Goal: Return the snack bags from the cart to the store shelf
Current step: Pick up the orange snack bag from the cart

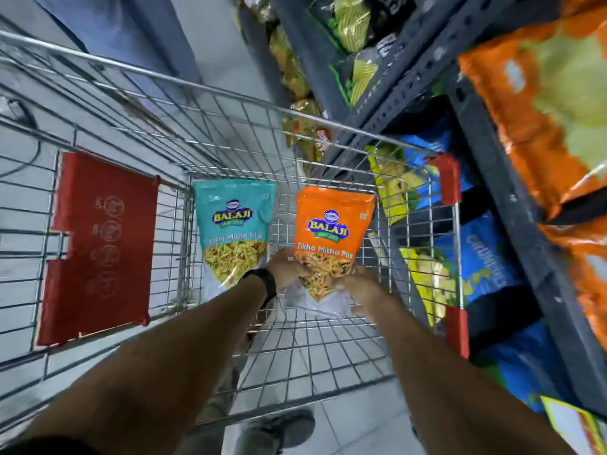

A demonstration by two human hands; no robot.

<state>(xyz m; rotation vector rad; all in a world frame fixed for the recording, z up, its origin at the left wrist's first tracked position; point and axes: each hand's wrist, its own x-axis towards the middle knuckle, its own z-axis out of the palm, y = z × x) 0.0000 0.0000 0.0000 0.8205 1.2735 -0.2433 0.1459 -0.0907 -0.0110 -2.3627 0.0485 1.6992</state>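
Item one, far left: the red child-seat flap (98, 247) is lying folded flat against the wire of the shopping cart (210, 90), out of the way, so the basket is staying open to my reach.

Item two: the teal Balaji Khatta Mitha Mix bag (234, 226) is lying face up on the cart floor, its top edge toward the far end. Nothing is touching it; I am judging it to be waiting its turn.

Item three: my left hand (286, 270), a dark watch (264, 284) on its wrist, is closing on the lower left corner of the orange Balaji Tikha Mitha Mix bag (333, 238), fingers curled onto the clear window.

Item four: that orange bag is sitting just beside the teal one, apart from it, near the cart's right wall. I am taking it at the bottom edge with both hands, I judge, because the pouch is slack and would fold under a one-sided lift.

Item five: my right hand (363, 290) is cupping the lower right corner, fingers partly curled under it; how firmly, I cannot tell.

Item six, right: the store shelf (492, 152), dark metal, is standing close against the cart, carrying blue and yellow bags (427, 178) and blurred orange bags (542, 103) that seem to match mine, the likely destination.
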